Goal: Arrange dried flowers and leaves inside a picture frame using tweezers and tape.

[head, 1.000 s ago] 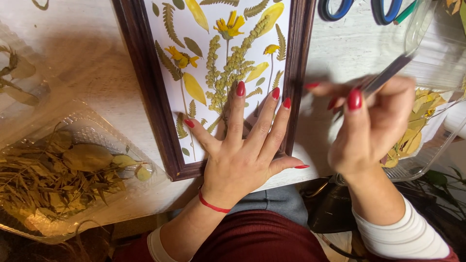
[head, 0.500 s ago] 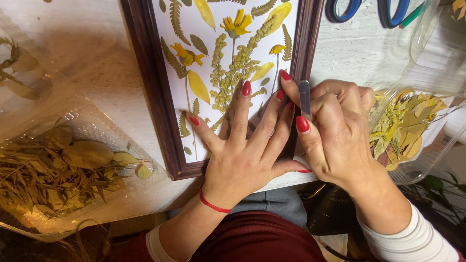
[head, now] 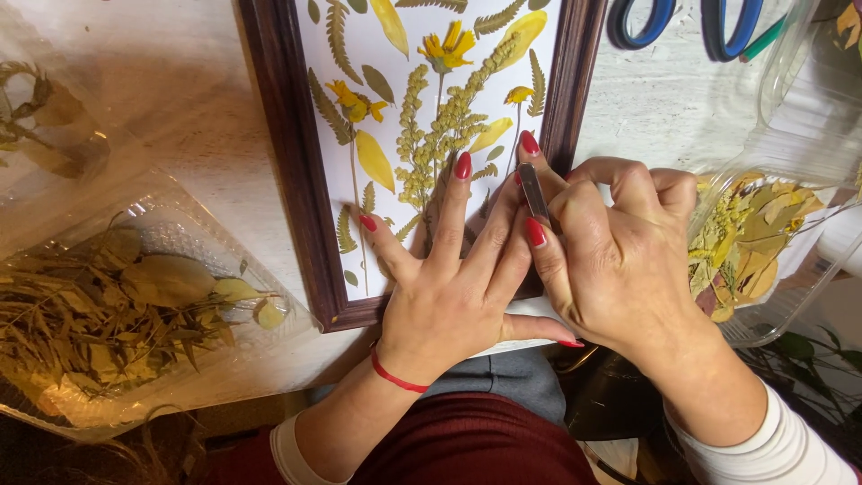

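A dark wooden frame lies on the white table, holding a white sheet with pressed yellow flowers and green fern leaves. My left hand lies flat on the lower part of the sheet, fingers spread. My right hand rests against the left fingers and grips metal tweezers, whose tip points down to the sheet between my hands. What the tip touches is hidden.
A clear plastic tray of dried leaves sits at the left. Another clear container with yellow and green pressed plants stands at the right. Blue-handled scissors lie at the top right. The table's near edge runs just under my wrists.
My right hand has come left and down from beside the frame, bringing the tweezers onto the sheet against my left fingers. The left hand has stayed put.
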